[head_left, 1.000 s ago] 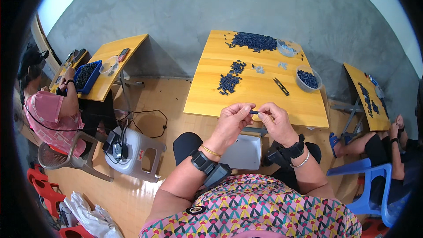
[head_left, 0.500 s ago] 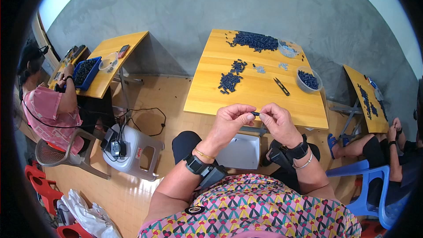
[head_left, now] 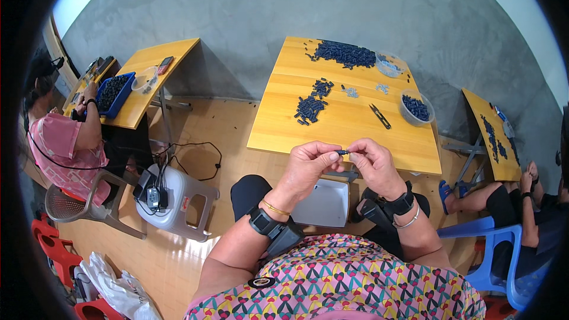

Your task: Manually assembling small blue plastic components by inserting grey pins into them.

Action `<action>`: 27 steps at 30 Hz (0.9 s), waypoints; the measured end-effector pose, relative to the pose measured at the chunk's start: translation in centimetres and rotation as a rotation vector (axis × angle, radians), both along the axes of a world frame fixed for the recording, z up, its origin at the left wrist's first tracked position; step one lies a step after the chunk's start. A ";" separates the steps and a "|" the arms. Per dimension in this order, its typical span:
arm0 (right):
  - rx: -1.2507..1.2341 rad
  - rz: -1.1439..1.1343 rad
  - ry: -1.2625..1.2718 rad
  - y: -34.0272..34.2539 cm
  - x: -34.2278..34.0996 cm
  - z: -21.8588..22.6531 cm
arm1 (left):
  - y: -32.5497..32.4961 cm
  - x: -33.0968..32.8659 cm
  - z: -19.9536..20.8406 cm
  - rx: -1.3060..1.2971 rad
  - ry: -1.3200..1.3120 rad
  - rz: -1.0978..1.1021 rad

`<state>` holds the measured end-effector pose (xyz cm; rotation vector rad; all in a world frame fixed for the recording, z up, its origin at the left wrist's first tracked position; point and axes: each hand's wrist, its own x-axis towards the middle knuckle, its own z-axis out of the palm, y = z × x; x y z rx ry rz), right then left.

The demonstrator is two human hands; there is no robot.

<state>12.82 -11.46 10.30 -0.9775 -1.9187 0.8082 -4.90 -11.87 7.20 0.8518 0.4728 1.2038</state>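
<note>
A small dark cylindrical part (head_left: 342, 152) is held above the near edge of the yellow table (head_left: 275, 136). My left hand (head_left: 299, 172) pinches it between thumb and fingertips. At its other end the thumb and fingers of my right hand (head_left: 378, 166) are pressed together; what exactly they grip is too small to make out. Beyond my hands lie two small piles of dark parts, a nearer pile (head_left: 310, 109) and a farther pile (head_left: 322, 88). Small silvery pieces (head_left: 352, 92) lie beside them. Black thread snips (head_left: 380, 117) rest to the right.
A clear tub (head_left: 416, 120) of dark parts stands at the table's right edge. Behind are a large dark heap (head_left: 345, 54) and another clear tub (head_left: 389, 68). A white tray (head_left: 323, 201) sits below. Co-workers sit left and right; a grey stool (head_left: 178, 201) carries cables.
My hands stay almost in place, with a slight shift of the fingers around the small part. The left co-worker's hands have moved slightly near the blue bin.
</note>
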 end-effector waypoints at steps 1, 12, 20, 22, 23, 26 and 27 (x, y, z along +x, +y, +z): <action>-0.034 -0.007 0.047 0.0 0.0 -0.1 | 0.0 0.0 0.0 -0.014 -0.019 0.007; -0.037 0.008 0.108 0.2 -0.3 0.2 | 0.0 0.1 0.3 -0.057 -0.010 0.023; 0.214 -0.109 -0.106 1.3 0.7 -1.2 | 0.4 1.0 -1.0 -0.195 0.159 0.051; 0.190 -0.221 -0.150 2.9 2.2 -1.7 | 0.8 0.6 -2.2 -0.220 0.160 0.057; 0.201 -0.242 -0.156 4.1 3.8 -2.0 | 1.0 0.4 -2.6 -0.261 0.164 0.081; 0.241 -0.527 -0.205 9.4 9.9 -3.3 | 1.6 -0.8 -3.7 -0.266 0.146 0.125; 0.323 -0.616 -0.242 11.1 12.4 -2.8 | 2.2 -0.6 -3.9 -0.265 0.139 0.114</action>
